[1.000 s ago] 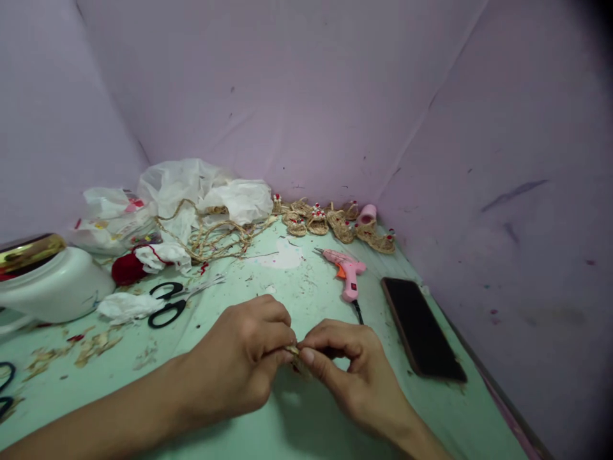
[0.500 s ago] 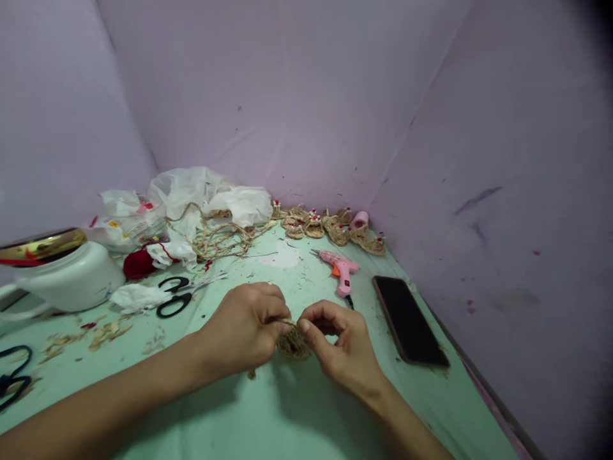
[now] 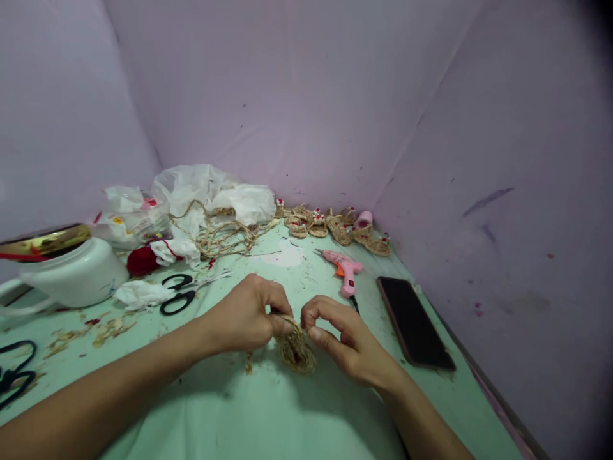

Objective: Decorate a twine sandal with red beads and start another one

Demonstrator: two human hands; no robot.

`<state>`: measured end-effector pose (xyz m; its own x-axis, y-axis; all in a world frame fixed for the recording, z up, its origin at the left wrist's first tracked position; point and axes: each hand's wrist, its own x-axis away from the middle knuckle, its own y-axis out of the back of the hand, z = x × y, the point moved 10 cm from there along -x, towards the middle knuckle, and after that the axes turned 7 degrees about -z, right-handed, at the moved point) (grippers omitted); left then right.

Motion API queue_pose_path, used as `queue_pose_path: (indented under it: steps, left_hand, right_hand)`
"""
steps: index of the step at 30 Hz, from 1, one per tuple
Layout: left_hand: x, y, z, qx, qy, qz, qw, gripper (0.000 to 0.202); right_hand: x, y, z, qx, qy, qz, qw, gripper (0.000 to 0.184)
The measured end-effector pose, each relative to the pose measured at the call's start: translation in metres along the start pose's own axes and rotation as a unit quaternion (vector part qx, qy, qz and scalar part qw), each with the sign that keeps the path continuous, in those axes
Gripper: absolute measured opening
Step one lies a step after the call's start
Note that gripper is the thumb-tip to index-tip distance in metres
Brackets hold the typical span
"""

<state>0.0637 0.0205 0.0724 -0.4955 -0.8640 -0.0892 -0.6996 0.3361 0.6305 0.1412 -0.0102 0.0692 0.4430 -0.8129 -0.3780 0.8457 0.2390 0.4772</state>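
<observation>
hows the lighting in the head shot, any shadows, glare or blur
Head view: soft, rather dim light; blurry-edged shadows on the green table beneath the left hand and right hand; highlights on the shiny gold item; upper right corner falls to black; woven piece slightly soft.

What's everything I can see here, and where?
Twine coil: one, tan, centre
Glue gun: one, pink, right
Phone: one, black, right
Scissors: one pair, black-handled, left
Loops: two, black, left edge
Pot: one, white, left
Shiny object: one, gold, above pot
Yarn ball: one, red, beside pot
Crumpled wads: two, white, left
Bags: several, whitish, back left
Loose twine: one tangle, tan, back
Beaded twine pieces: several, tan, back
Roll: one, pink, back
Scraps: many, tan, left
Tabletop: one, green, underneath
Walls: three, purple, around
Left hand: one, pinching twine coil
Right hand: one, at coil's edge
</observation>
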Motion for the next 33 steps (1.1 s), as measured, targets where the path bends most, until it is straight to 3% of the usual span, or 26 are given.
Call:
queue_pose_path:
  steps: [4,7,12,15,17,20,22,25,30,33]
  left_hand:
    - [-0.004,-0.008,0.017,0.071,0.036,0.056,0.995,0.005]
    - [-0.009,-0.002,0.035,0.093,0.061,0.068,0.991,0.006]
    - [-0.012,0.01,0.065,0.11,0.098,0.075,0.986,0.009]
    - [-0.013,0.011,0.072,0.124,0.108,0.082,0.983,0.012]
    - [-0.014,0.01,0.072,0.122,0.103,0.088,0.983,0.013]
    - [-0.015,0.011,0.067,0.099,0.079,0.088,0.988,0.013]
    - [-0.015,0.012,0.062,0.092,0.059,0.089,0.99,0.012]
    - [-0.013,0.01,0.053,0.099,0.039,0.098,0.99,0.011]
    - [-0.009,0.004,0.04,0.107,0.033,0.102,0.988,0.01]
    - [-0.008,0.001,0.035,0.095,0.032,0.103,0.99,0.01]
  right_hand:
    - [-0.001,-0.002,-0.002,-0.048,-0.009,0.031,0.998,0.012]
    - [-0.001,0.005,-0.007,-0.115,-0.032,0.025,0.993,0.016]
    - [0.007,0.022,-0.014,-0.28,-0.086,0.01,0.956,0.024]
    - [0.021,0.009,-0.017,-0.322,-0.169,0.092,0.927,0.028]
    - [0.032,-0.004,-0.016,-0.285,-0.205,0.169,0.921,0.035]
    - [0.042,-0.02,-0.006,-0.214,-0.186,0.275,0.919,0.049]
    - [0.043,-0.026,-0.001,-0.206,-0.168,0.305,0.914,0.052]
    - [0.031,-0.026,-0.011,-0.221,-0.181,0.236,0.929,0.034]
    - [0.008,0.001,-0.039,-0.201,-0.206,-0.078,0.954,0.015]
    - [0.004,0.002,-0.031,-0.1,-0.156,-0.135,0.973,0.009]
